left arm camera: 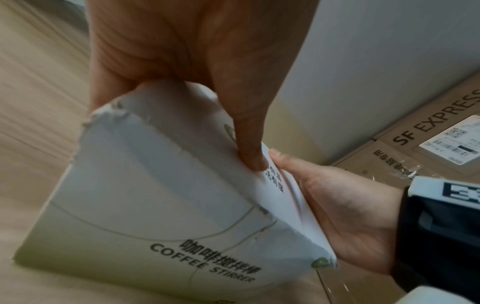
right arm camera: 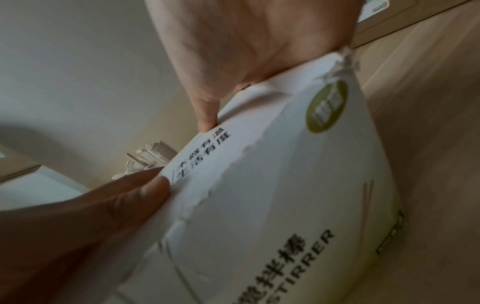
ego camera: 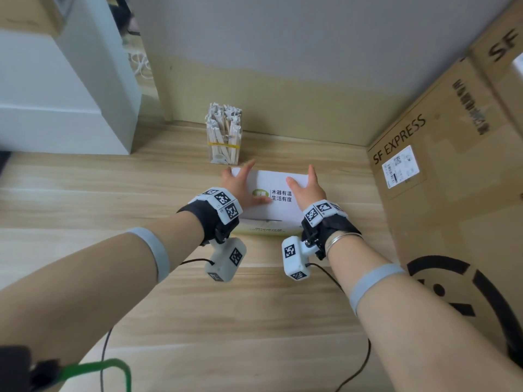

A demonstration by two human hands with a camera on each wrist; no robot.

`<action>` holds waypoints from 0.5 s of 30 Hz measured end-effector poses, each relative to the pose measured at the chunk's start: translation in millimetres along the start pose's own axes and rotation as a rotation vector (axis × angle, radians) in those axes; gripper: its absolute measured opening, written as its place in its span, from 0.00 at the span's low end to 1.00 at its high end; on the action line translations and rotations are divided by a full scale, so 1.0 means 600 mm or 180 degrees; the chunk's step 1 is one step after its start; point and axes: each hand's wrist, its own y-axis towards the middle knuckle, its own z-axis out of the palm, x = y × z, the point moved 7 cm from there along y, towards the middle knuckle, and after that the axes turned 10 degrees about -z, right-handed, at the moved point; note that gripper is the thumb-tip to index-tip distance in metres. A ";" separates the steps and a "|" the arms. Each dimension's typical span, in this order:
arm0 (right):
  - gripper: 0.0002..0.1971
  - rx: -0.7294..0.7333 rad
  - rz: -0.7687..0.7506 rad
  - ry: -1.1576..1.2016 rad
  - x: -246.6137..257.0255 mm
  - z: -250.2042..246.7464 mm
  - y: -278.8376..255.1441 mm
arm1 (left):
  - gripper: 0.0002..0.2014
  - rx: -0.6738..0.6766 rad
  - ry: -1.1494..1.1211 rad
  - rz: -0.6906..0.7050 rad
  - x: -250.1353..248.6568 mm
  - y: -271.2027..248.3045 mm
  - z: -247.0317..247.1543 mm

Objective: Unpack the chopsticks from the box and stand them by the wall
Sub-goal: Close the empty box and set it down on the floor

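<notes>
Both hands grip coffee stirrer box [ego camera: 278, 193] between them: left hand [ego camera: 240, 188], right hand [ego camera: 310, 190] thumbs on top flap. Stirrer bundle [ego camera: 225, 137] just beyond fingertips. Probably reclosing flap; press evenly.

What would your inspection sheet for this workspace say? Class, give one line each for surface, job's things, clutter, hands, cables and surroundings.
Surface: wooden floor, light planks.
Job's things: white coffee stirrer box on the floor, its top edge torn; bundle of wrapped sticks standing upright against the wall, bound with a yellow band.
Clutter: nothing seen.
Hands: left hand and right hand each grip a top end of the box.
Cables: black cable trails from the wrist cameras; green cord near the left forearm.
Surroundings: SF Express cardboard box at right; white cabinet at left.
</notes>
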 end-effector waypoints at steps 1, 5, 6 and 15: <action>0.36 -0.0052 -0.0001 -0.0032 0.002 -0.010 0.008 | 0.49 -0.0072 -0.0112 0.0053 -0.011 0.005 -0.003; 0.34 -0.0358 -0.0074 -0.0099 0.013 -0.053 0.048 | 0.43 -0.0276 -0.0286 0.0349 -0.053 0.035 -0.021; 0.34 -0.0410 -0.0100 -0.0091 0.016 -0.062 0.059 | 0.41 -0.0312 -0.0323 0.0405 -0.063 0.043 -0.025; 0.29 -0.0571 -0.0424 -0.0069 0.041 -0.089 0.150 | 0.28 -0.0613 -0.0838 0.0560 -0.105 0.106 -0.040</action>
